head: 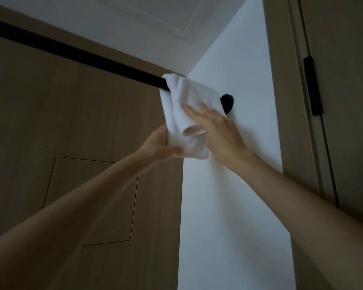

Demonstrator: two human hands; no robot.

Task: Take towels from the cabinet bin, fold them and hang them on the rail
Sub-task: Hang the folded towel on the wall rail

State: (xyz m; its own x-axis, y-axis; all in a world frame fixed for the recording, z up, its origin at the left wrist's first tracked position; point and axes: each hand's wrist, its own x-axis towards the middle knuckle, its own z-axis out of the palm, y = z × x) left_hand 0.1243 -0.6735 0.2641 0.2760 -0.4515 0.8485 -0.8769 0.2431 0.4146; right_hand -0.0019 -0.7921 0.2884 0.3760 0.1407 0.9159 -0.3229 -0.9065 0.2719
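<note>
A white folded towel (182, 101) hangs over the right end of a black rail (76, 53), close to the rail's round black wall mount (227, 102). My left hand (159, 144) pinches the towel's lower left edge between thumb and fingers. My right hand (216, 126) lies flat against the towel's front with straight fingers. The towel's lower edge is bunched and curled between both hands.
The rail runs along a brown wood-panelled wall (50, 122) with a square access panel (92, 197). A white wall (228, 206) meets it at the corner. A door frame with a black hinge (312, 86) stands at the right.
</note>
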